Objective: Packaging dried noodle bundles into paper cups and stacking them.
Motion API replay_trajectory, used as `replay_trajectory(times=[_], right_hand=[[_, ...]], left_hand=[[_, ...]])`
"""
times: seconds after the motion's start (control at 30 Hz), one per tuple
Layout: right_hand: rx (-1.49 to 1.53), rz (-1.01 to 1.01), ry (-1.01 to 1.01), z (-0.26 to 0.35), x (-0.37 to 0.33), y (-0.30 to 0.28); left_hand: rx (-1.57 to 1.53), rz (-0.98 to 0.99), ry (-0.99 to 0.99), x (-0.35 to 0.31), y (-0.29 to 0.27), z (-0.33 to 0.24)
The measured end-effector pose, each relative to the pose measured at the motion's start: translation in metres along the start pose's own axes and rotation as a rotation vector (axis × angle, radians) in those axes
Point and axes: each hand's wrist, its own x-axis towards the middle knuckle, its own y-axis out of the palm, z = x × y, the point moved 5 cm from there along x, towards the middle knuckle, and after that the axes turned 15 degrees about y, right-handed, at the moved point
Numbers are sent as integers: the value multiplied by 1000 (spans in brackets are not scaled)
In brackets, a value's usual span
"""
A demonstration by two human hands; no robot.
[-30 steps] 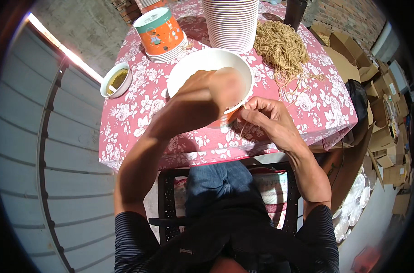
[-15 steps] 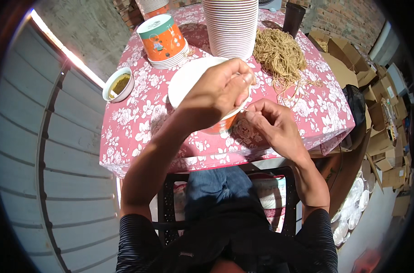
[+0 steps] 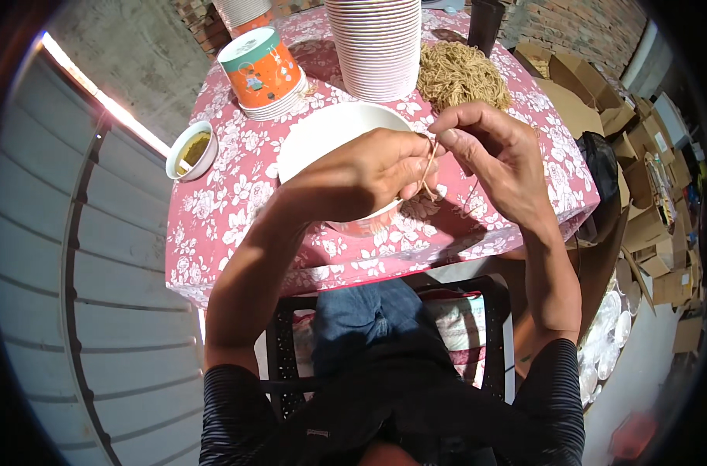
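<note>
A paper tub (image 3: 322, 128) with a white top and an orange side stands in front of me near the table's edge. My left hand (image 3: 369, 167) reaches over its right part, closed, with its fingers curled round a thin tan cord (image 3: 429, 179). A loop of that cord hangs from the fingertips beside the tub's rim. To the right, raised a little above the table, my right hand (image 3: 497, 155) pinches the cord between thumb and forefinger, close to the left fingertips. Whether the cord passes through the tub's wall is hidden by my left hand.
A tall stack of white tubs (image 3: 375, 54) rises behind. Left of it stand orange tubs turned over (image 3: 262, 74) and a bowl of yellowish liquid (image 3: 194, 151). A heap of tan cords (image 3: 462, 76) and a dark cup (image 3: 485, 27) are at the right. Cardboard boxes (image 3: 648, 217) lie beyond the table.
My right hand has moved up and to the right, from beside the tub's rim to above the cloth. The cord loop now shows at my left fingertips. My view has shifted slightly.
</note>
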Motion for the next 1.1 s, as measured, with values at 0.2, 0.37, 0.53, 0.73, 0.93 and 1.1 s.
replay_trajectory(times=[0.2, 0.37, 0.53, 0.73, 0.93, 1.1], right_hand=[[21, 5, -35, -32, -3, 0], [33, 38, 82, -46, -14, 11], [17, 60, 136, -41, -31, 17], [60, 6, 210, -35, -35, 29], [248, -3, 359, -47, -35, 27], [249, -38, 375, -47, -42, 23]], left_hand=[[-124, 104, -91, -7, -4, -8], [-68, 33, -113, -8, -10, 9], [-120, -71, -82, -8, -9, 11], [-78, -70, -118, -9, -8, 12], [-86, -95, -124, -12, -5, 8], [-113, -164, -105, -15, -9, 6]])
